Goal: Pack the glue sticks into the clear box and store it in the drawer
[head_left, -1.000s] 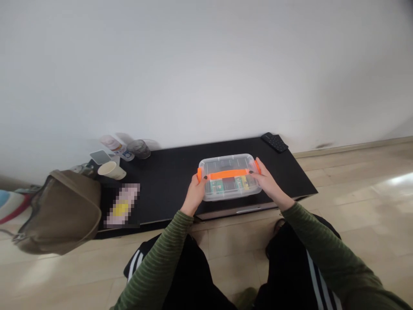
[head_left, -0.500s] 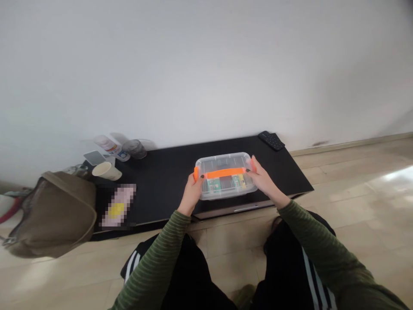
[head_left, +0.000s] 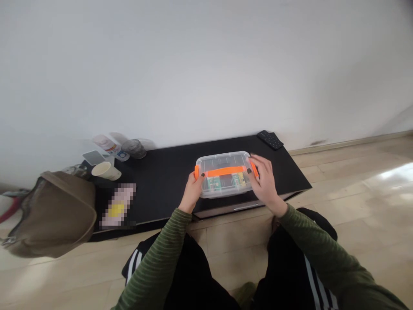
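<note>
Nearest the camera are the person's black trousers with white side stripes and the green striped sleeves that reach forward over the pale wooden floor point(head_left: 355, 193) toward a low black table point(head_left: 167, 181). On the near part of that table, toward its right half, sits a clear plastic storage box point(head_left: 226, 174) with an orange handle point(head_left: 226, 171) lying flat across its lid and an orange latch at each end; small green and yellow packages show through its walls. The left hand point(head_left: 192, 191) grasps the box's left end, fingers curled around the near corner and thumb beside the orange latch. The right hand point(head_left: 266, 183) lies against the box's right end with fingers spread over the latch there; whether it truly grips or only presses I cannot tell. To the left of the box, on the table's near left part, lies a pink and yellow item, blurred out. Left of the table's left edge slumps an olive-brown bag point(head_left: 51, 213). Farther back on the table's left end stand a paper cup point(head_left: 106, 171), a small square mirror-like piece point(head_left: 94, 157), a tipped white bottle point(head_left: 108, 144) and a dark glass jar point(head_left: 134, 148). At the table's far right corner rests a black remote control point(head_left: 270, 140), close to the white wall point(head_left: 206, 64).
</note>
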Tool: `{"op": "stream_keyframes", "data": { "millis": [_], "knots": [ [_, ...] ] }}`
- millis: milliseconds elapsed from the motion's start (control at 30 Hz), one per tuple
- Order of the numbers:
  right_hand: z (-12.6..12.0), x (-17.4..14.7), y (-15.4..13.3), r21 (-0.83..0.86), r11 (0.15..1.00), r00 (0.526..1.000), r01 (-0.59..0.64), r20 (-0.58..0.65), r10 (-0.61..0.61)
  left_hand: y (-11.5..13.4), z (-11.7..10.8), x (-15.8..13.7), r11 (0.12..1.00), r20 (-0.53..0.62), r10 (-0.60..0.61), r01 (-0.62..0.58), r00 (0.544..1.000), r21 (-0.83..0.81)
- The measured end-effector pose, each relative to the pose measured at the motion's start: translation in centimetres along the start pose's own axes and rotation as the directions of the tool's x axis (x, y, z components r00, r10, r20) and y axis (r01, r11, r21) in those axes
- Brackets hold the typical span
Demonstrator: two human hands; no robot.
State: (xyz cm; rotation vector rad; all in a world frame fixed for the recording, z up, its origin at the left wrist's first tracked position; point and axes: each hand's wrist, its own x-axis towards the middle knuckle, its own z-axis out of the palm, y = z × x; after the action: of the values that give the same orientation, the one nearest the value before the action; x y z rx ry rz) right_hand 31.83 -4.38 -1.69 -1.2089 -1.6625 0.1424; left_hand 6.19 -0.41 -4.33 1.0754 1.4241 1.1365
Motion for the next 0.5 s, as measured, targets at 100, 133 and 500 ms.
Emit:
{"op": "stream_keyframes", "data": {
  "millis": [100, 133, 500],
  "knots": [
    [0.4, -3.6, -2.5, 0.148, 0.962, 0.955, 0.230, 0.158, -0.253, -0.4, -0.1, 0.2, 1.000, -0.012, 0.001, -0.001, 1.000, 0.012],
    [1.0, -5.3, -2.9, 0.198, 0.944, 0.898, 0.264, 0.306, -0.315, -0.5, -0.1, 0.3, 1.000, -0.014, 0.004, -0.004, 1.000, 0.016],
    [7.9, -16.8, 7.1, -0.261, 0.140, -0.072, -0.955, 0.664, 0.744, 0.0, -0.3, -0.3, 0.997, 0.007, -0.012, 0.011, 1.000, 0.080]
  ]
}}
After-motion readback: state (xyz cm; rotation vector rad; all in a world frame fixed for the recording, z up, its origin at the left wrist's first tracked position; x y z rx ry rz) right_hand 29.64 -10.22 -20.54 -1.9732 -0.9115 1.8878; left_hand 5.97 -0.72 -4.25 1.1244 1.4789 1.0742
